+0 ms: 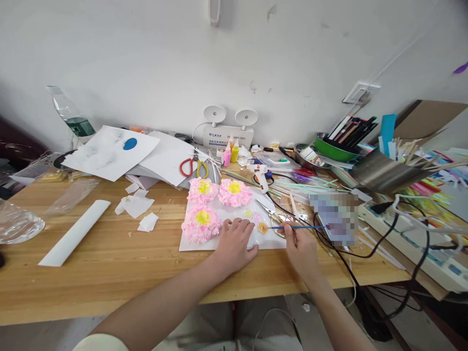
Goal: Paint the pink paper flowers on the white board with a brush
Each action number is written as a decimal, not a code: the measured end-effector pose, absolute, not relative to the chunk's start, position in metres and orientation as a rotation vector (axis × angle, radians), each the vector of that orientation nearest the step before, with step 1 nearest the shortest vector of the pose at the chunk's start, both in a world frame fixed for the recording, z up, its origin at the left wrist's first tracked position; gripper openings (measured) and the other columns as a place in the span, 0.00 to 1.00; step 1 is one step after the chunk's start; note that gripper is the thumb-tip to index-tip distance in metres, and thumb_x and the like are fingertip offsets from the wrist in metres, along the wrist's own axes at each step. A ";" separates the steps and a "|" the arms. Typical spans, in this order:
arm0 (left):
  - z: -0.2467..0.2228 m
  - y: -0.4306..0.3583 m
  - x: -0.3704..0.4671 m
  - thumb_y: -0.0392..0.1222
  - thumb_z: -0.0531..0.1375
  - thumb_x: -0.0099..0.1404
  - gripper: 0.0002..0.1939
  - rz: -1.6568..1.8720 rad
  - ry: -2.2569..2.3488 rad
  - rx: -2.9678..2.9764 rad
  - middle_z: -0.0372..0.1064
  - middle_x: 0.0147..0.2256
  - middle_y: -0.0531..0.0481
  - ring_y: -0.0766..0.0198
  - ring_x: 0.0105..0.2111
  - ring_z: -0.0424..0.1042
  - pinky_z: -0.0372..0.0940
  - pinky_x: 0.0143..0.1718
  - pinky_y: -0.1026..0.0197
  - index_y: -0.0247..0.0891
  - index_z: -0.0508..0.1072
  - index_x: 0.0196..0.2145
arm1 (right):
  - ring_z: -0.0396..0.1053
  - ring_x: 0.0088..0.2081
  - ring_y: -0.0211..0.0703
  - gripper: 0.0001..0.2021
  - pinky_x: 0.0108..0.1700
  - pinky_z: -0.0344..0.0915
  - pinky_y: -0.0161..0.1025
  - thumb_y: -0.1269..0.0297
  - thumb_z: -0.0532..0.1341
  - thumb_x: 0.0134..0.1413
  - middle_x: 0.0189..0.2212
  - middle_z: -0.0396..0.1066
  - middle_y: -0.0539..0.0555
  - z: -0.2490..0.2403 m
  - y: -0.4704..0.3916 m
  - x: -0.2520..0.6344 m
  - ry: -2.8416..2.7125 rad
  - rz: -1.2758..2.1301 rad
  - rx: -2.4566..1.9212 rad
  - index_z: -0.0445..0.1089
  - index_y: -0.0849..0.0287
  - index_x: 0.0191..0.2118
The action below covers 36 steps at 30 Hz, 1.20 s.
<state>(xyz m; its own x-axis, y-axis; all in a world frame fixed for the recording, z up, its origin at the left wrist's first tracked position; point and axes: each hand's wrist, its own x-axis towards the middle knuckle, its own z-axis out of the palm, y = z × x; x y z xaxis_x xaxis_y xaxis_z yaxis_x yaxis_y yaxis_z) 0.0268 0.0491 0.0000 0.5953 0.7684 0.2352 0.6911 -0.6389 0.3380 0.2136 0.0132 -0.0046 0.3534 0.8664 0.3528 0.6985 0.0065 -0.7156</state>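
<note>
My right hand [302, 246] is closed around a thin blue paintbrush [277, 227], held nearly level. The brush tip is at a round patch of yellow-orange paint [263, 227] in a clear palette [259, 239]. Palm down, my left hand [236, 242] lies at the palette's left side with its fingers somewhat spread and nothing visible in them. Left of it are three fluffy pink flowers with yellow centres: a front one [199, 226], a back left one [197, 191] and a back right one [239, 197]. They rest on white paper [188, 243].
Gold-handled scissors [269, 208], a white glue gun [261, 176] and a phone [334, 219] lie nearby. Black cables [383, 251] run to a power strip [405, 248] at right. Pink [226, 156] and yellow [234, 152] paint bottles stand behind. A rolled paper [75, 234] lies left.
</note>
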 end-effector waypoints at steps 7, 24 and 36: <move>0.001 0.049 0.026 0.47 0.56 0.59 0.20 0.530 1.217 2.619 0.65 0.48 0.46 0.54 0.49 0.60 0.53 0.48 0.47 0.39 0.62 0.48 | 0.71 0.27 0.47 0.23 0.33 0.64 0.42 0.43 0.48 0.54 0.23 0.73 0.57 -0.001 0.015 0.211 -1.282 0.297 -1.783 0.68 0.59 0.29; 0.000 0.049 0.026 0.47 0.56 0.59 0.20 0.530 1.209 2.613 0.64 0.48 0.46 0.54 0.49 0.60 0.53 0.49 0.46 0.39 0.62 0.48 | 0.69 0.24 0.44 0.26 0.32 0.61 0.39 0.43 0.48 0.54 0.20 0.72 0.56 0.003 0.023 0.212 -1.238 0.228 -1.874 0.68 0.59 0.20; -0.001 0.049 0.026 0.47 0.55 0.59 0.20 0.517 1.205 2.611 0.64 0.49 0.46 0.53 0.49 0.59 0.52 0.48 0.47 0.39 0.62 0.49 | 0.64 0.18 0.41 0.26 0.25 0.56 0.37 0.44 0.46 0.56 0.17 0.71 0.55 0.008 0.035 0.210 -1.447 0.127 -1.872 0.63 0.56 0.19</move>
